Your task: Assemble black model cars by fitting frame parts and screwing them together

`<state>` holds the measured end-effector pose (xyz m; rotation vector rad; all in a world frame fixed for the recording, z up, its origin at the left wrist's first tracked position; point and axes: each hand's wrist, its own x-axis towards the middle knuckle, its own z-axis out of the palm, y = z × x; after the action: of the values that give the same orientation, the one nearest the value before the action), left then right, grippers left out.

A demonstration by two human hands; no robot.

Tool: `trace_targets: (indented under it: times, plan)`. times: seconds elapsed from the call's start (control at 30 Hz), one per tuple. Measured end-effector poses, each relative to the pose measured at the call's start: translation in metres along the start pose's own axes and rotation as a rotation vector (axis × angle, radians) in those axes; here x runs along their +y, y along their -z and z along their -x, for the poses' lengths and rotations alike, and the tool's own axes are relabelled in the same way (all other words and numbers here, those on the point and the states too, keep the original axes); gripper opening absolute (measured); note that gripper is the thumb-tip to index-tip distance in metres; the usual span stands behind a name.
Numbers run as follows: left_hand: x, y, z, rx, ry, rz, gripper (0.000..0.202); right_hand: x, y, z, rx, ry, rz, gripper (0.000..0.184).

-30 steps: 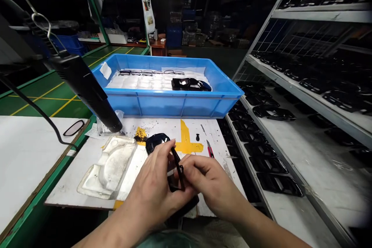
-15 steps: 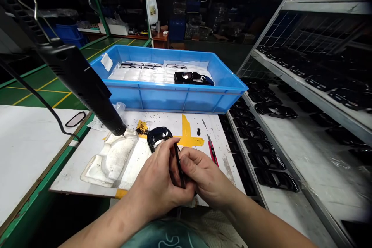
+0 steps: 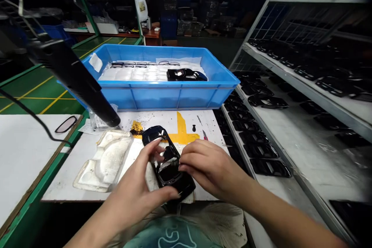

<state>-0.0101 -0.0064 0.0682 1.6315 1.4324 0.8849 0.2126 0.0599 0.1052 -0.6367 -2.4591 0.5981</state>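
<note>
A glossy black plastic part (image 3: 170,170) lies flat between my hands at the near edge of the white work board (image 3: 72,162). My left hand (image 3: 139,192) cups its left and lower side, thumb under the front edge, fingers curled on its top. My right hand (image 3: 209,166) grips its right side with the fingertips pinched on the frame. A second black glossy part (image 3: 152,133) lies just beyond, by the yellow tape cross (image 3: 183,131).
A blue crate (image 3: 162,95) with white trays and a black part (image 3: 186,74) stands behind the board. A black tool (image 3: 75,81) hangs at the left over a clear plastic tray (image 3: 101,162). Racks of black parts (image 3: 261,147) fill the right.
The black part was held upright on edge between both hands; now it lies flat and both hands have spread to its sides. The view has shifted slightly.
</note>
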Motion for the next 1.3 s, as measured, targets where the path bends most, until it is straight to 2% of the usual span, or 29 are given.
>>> trace_targets:
  times: [0.1,0.2,0.3,0.33,0.37,0.4,0.43,0.47,0.53,0.6,0.67,0.8,0.87,0.93,1.03,1.13,1.17,1.3]
  plan:
    - [0.001,0.012,0.009,-0.317,0.171,0.226,0.094,0.000,0.014,0.002,-0.197,0.284,0.272,0.022]
    - [0.010,0.007,0.012,-0.566,0.261,0.273,0.089,-0.009,0.016,-0.001,-0.261,0.428,0.347,0.033]
    - [0.017,-0.009,0.012,-0.609,0.258,0.395,0.072,-0.004,0.018,0.002,-0.217,0.424,0.296,0.028]
    - [0.017,-0.014,0.013,-0.585,0.246,0.444,0.071,0.003,0.018,0.006,-0.163,0.330,0.252,0.025]
    - [0.017,-0.018,0.013,-0.545,0.232,0.484,0.071,0.014,0.019,0.013,-0.085,0.176,0.208,0.028]
    - [0.015,-0.021,0.013,-0.502,0.220,0.508,0.071,0.028,0.019,0.021,0.004,-0.017,0.167,0.036]
    - [0.014,-0.023,0.013,-0.460,0.213,0.526,0.071,0.042,0.018,0.030,0.096,-0.295,0.145,0.039]
    - [0.012,-0.024,0.013,-0.420,0.208,0.542,0.072,0.057,0.016,0.040,0.146,-0.489,0.170,0.040]
    - [0.009,-0.025,0.011,-0.339,0.200,0.592,0.076,0.084,0.006,0.059,0.158,-0.719,0.214,0.037]
    - [0.007,-0.026,0.008,-0.310,0.186,0.720,0.080,0.103,-0.008,0.072,0.132,-0.875,0.225,0.034]
    - [0.006,-0.027,0.005,-0.334,0.154,0.900,0.082,0.113,-0.023,0.077,0.117,-0.971,0.208,0.033]
    - [0.007,-0.026,0.003,-0.418,0.076,1.176,0.074,0.123,-0.033,0.077,0.142,-1.032,0.095,0.038]
    - [0.008,-0.023,0.006,-0.415,0.062,1.219,0.071,0.126,-0.027,0.080,0.152,-1.025,-0.024,0.042]
    - [0.009,-0.019,0.009,-0.391,0.076,1.160,0.070,0.126,-0.019,0.085,0.156,-0.988,-0.165,0.042]
    - [0.012,-0.013,0.012,-0.325,0.125,0.856,0.066,0.109,-0.008,0.089,0.188,-0.914,-0.302,0.045]
    - [0.014,-0.013,0.012,-0.230,0.136,0.458,0.071,0.070,-0.001,0.079,0.224,-0.824,-0.310,0.047]
    - [0.014,-0.013,0.012,-0.206,0.130,0.365,0.074,0.056,0.001,0.072,0.212,-0.752,-0.297,0.047]
    - [0.017,-0.013,0.012,-0.194,0.095,0.234,0.075,0.010,0.011,0.033,-0.095,-0.177,-0.170,0.024]
